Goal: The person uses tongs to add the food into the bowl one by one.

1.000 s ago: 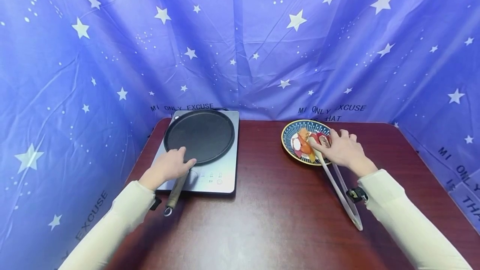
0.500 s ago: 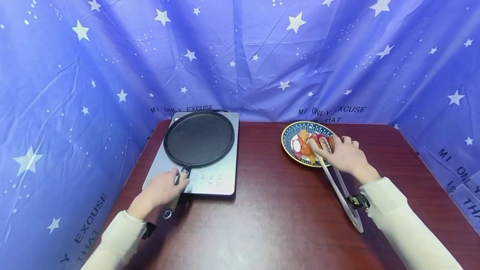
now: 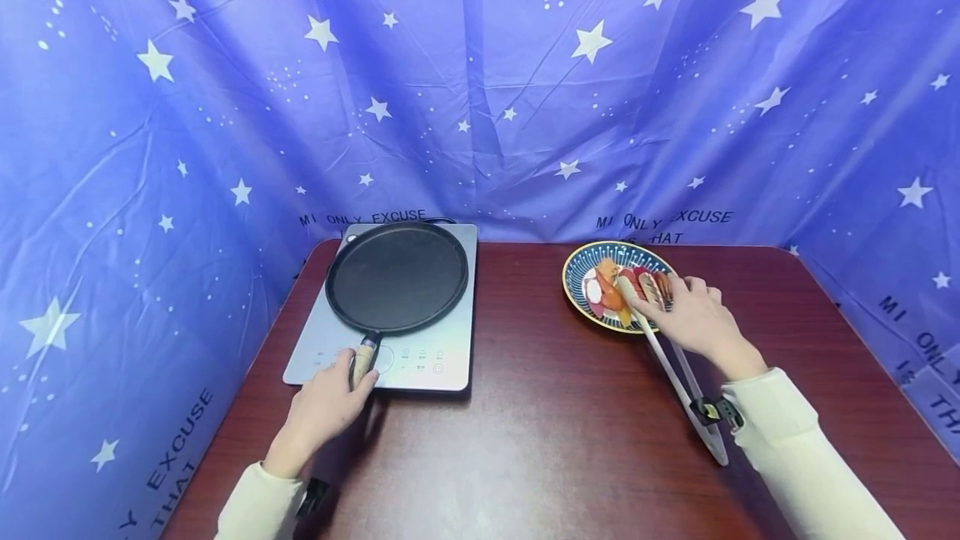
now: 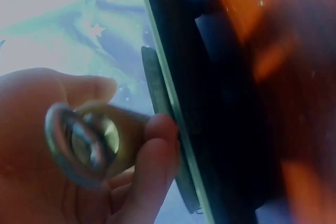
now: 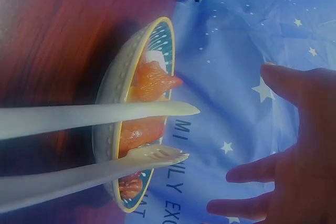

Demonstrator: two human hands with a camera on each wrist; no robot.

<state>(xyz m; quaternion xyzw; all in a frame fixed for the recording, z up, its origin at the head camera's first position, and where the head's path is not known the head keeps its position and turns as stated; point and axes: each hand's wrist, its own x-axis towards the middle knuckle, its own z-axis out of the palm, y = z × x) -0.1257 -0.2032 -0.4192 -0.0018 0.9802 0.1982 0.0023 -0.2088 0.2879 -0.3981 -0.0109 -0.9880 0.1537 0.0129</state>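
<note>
A flat black frying pan (image 3: 397, 277) sits on a silver induction cooker (image 3: 450, 357) at the left. My left hand (image 3: 322, 402) grips its wooden handle (image 3: 363, 357). In the left wrist view, fingers and thumb lie around the handle (image 4: 128, 132), whose metal hanging ring (image 4: 58, 145) faces the camera. At the right, white tongs (image 3: 663, 369) rest with their tips over a blue-patterned plate (image 3: 573, 298) of food pieces (image 3: 611, 294). My right hand (image 3: 701, 323) hovers over the tongs, fingers spread. The right wrist view shows a gap between hand (image 5: 299, 145) and tongs (image 5: 110, 113).
All of this stands on a dark red wooden table (image 3: 525, 423). A blue curtain (image 3: 480, 107) with white stars hangs close behind the table and along both sides. A black cable (image 3: 442, 220) lies behind the cooker.
My left hand has come back from over the pan's near edge and taken hold of the handle. The right hand has shifted slightly towards me, still above the tongs.
</note>
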